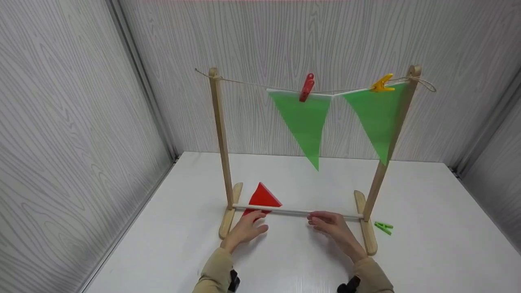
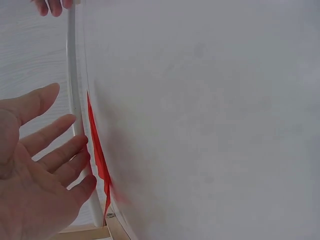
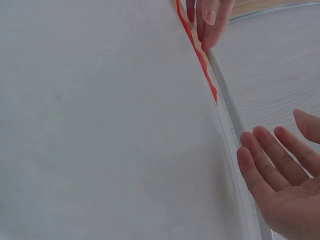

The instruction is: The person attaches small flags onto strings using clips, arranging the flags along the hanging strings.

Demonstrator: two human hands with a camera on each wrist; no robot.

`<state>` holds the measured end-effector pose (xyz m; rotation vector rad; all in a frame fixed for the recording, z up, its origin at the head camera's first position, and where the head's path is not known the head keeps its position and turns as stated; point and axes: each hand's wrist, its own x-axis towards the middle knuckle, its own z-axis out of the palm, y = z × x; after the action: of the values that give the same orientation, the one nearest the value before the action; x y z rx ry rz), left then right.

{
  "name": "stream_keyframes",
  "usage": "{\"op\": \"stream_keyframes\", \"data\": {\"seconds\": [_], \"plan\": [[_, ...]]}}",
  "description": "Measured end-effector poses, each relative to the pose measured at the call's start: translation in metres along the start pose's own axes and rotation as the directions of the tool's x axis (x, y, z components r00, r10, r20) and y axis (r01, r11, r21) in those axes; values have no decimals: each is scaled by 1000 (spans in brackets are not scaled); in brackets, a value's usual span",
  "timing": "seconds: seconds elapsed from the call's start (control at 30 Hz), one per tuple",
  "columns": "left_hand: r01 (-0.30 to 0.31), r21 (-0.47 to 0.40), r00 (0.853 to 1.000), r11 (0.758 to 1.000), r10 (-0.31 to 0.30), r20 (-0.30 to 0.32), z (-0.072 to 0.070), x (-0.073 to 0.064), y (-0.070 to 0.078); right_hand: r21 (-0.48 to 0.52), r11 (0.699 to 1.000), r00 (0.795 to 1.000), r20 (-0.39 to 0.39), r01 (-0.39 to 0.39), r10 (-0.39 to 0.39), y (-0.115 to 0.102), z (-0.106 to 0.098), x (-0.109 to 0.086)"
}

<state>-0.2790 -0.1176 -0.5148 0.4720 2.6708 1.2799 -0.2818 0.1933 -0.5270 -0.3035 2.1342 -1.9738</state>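
Observation:
My left hand is beside the white rod that joins the stand's two feet, close to a red triangular pennant. Its fingers are loosely extended in the left wrist view, near the rod; whether they touch it I cannot tell. The pennant lies on the table, with the rod crossing in front of it. My right hand is at the rod's right half, fingers relaxed and spread in the right wrist view, holding nothing. Two green pennants hang from the string, by a red clothespin and a yellow clothespin.
Wooden posts rise at left and right, each on a wooden foot. A green clothespin lies on the white table right of the stand. Grey wood-patterned panels enclose the table behind and at both sides.

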Motion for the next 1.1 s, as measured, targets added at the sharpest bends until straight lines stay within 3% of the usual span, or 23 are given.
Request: {"op": "stream_keyframes", "data": {"seconds": [0.37,0.53,0.9,1.1], "plan": [[23,56,998,998,-27,63,2,-1,0,13,1000,999,25,-25,25,10,-2,1],[-5,57,997,998,1,75,2,1,1,-20,1000,999,34,-19,20,11,-3,2],[-56,61,997,997,53,49,3,5,4,-75,997,999,28,-21,23,13,-3,3],[-39,82,999,996,37,20,6,7,6,-88,995,999,4,-49,50,12,0,3]]}}
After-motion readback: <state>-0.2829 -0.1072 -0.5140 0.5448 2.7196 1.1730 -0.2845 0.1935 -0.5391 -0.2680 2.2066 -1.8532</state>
